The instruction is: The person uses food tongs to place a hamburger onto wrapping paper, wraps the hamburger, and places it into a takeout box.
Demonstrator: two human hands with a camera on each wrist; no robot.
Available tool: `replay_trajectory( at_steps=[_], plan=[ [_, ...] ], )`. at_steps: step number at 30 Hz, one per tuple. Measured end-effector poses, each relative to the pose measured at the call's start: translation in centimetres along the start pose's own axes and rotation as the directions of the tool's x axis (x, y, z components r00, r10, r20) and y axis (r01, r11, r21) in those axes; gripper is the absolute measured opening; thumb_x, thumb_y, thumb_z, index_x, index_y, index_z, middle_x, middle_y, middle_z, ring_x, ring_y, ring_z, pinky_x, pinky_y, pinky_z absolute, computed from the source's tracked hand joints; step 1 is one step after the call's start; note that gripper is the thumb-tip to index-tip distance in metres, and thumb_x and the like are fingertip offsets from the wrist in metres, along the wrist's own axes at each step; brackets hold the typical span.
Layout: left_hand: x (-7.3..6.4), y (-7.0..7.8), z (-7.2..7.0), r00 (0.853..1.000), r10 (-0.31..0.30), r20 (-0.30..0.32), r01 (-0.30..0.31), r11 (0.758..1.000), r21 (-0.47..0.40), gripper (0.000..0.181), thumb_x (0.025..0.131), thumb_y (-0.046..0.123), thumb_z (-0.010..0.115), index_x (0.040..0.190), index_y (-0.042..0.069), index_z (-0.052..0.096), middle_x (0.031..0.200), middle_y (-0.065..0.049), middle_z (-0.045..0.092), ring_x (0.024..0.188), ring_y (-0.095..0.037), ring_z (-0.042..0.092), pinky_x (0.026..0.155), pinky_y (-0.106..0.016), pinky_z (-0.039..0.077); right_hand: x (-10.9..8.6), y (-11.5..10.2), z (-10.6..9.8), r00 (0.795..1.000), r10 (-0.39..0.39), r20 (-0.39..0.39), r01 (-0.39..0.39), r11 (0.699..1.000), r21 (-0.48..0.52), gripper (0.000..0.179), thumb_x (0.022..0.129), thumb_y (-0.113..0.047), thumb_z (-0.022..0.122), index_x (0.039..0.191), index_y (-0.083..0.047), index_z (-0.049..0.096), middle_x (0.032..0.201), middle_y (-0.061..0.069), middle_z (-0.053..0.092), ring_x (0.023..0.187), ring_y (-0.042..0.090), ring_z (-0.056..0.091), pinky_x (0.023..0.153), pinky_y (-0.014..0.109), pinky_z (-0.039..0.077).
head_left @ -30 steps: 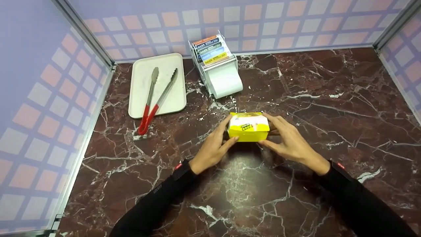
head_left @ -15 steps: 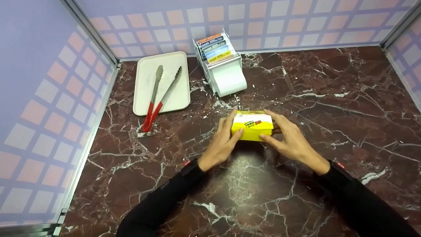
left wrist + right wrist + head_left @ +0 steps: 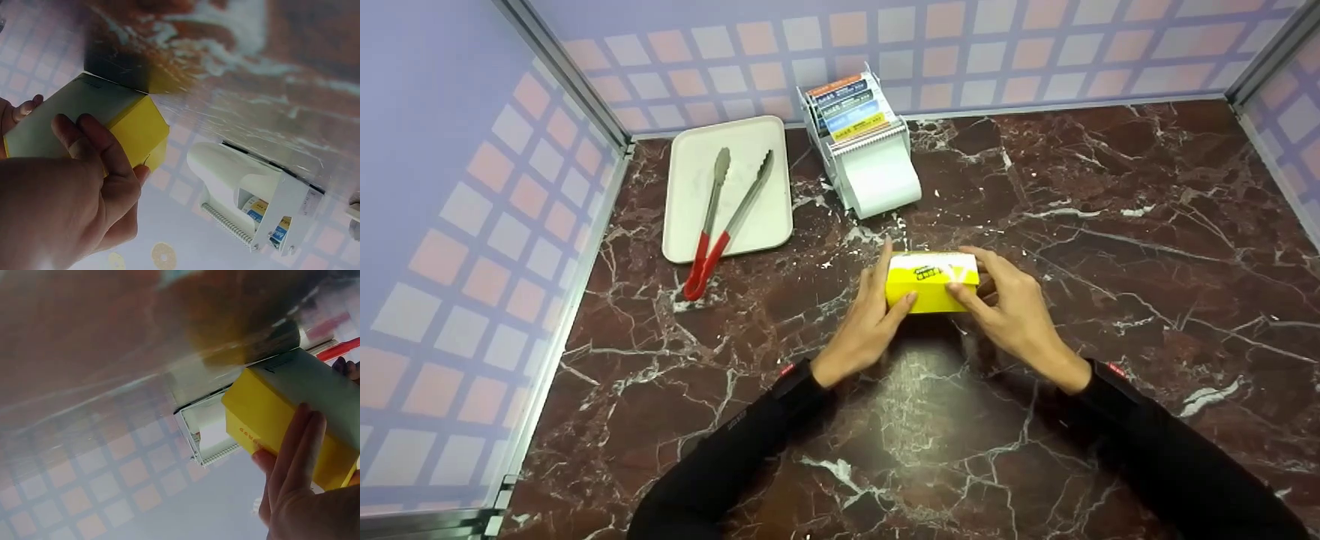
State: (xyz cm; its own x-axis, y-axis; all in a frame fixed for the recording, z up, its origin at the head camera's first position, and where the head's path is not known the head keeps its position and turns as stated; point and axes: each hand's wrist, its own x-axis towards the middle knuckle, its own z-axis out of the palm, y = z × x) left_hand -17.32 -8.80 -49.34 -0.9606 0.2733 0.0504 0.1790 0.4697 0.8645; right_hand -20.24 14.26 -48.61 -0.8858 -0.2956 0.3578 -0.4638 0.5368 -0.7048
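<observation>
A yellow and white cardboard box (image 3: 931,289) with dark printing on top is held between both hands over the marbled tabletop. My left hand (image 3: 861,326) grips its left end, the thumb on the front face and the index finger pointing up past the far corner. At the other end my right hand (image 3: 1014,309) holds it, thumb across the front top edge. In the left wrist view, fingers lie against the box's pale underside (image 3: 84,112) and its yellow end. The right wrist view shows two fingers on a yellow face (image 3: 261,410), the box's lower edge close over the table.
A cream tray (image 3: 682,202) stands at the back left. Metal tongs with red handles (image 3: 705,266) lie on it, their handles over its near edge. Beside it is a dispenser (image 3: 855,135) with a white label roll and colourful strips. Patterned panels (image 3: 472,285) enclose the left and back.
My right thumb has slid up from the box's lower front to its top edge. The box appears slightly tilted, its printed top facing differently. The whole head view has shifted a little.
</observation>
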Motion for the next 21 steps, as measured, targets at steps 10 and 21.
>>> replay_trajectory(
  at_steps=[10,21],
  plan=[
    [0.49,0.57,-0.20,0.999,-0.010,0.034,0.009,1.000,0.030,0.090,0.108,0.033,0.052,0.164,0.018,-0.016,0.152,-0.023,0.033,0.127,-0.037,0.054,0.112,-0.062,0.046,0.32,0.11,0.05,0.999,-0.011,-0.043,0.010,1.000,-0.012,0.049,0.095,-0.025,0.075,0.136,0.000,0.061,0.107,0.017,0.074,0.076,0.027,0.071,0.065,0.047,0.062],
    [0.67,0.17,-0.94,0.999,-0.050,-0.019,0.049,0.998,-0.034,0.067,0.103,0.037,0.059,0.161,0.019,0.029,0.141,-0.017,0.047,0.124,-0.033,0.053,0.105,-0.063,0.048,0.20,0.63,0.08,0.997,-0.072,0.015,0.072,0.997,-0.004,0.064,0.088,-0.026,0.083,0.140,0.001,0.058,0.118,0.018,0.071,0.083,0.027,0.072,0.067,0.044,0.063]
  ],
)
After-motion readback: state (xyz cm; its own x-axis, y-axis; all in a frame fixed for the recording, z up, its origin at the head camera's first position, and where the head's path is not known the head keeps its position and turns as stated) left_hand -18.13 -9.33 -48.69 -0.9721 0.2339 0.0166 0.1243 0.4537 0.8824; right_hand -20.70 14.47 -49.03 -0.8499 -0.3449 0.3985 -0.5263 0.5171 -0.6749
